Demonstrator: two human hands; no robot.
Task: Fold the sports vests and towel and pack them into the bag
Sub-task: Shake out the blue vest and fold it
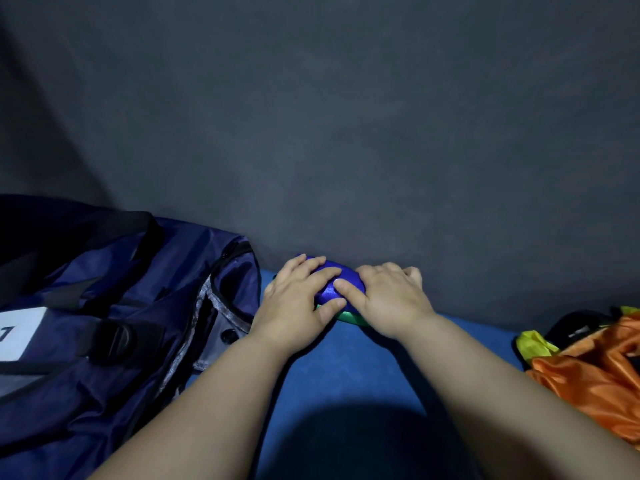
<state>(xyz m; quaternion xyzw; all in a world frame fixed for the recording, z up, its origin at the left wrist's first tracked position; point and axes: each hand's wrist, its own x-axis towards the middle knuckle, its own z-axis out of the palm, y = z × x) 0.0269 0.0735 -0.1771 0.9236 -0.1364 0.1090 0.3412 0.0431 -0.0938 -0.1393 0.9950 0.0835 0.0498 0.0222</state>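
A folded blue vest (331, 289) with a green vest edge (350, 317) under it lies on the blue surface against the dark back wall. My left hand (298, 299) wraps over its left side, thumb curled under the front edge. My right hand (388, 296) grips its right side, index finger lying across the top. The navy sports bag (114, 327) stands at the left, its zipped opening gaping toward the bundle. An orange vest (595, 368) and a yellow vest (535, 342) lie crumpled at the right edge.
The blue surface (346, 375) runs between the bag and the pile at the right. A black item (576, 327) sits behind the orange vest. A dark grey wall (346, 133) closes off the back. A white label (17, 334) shows on the bag.
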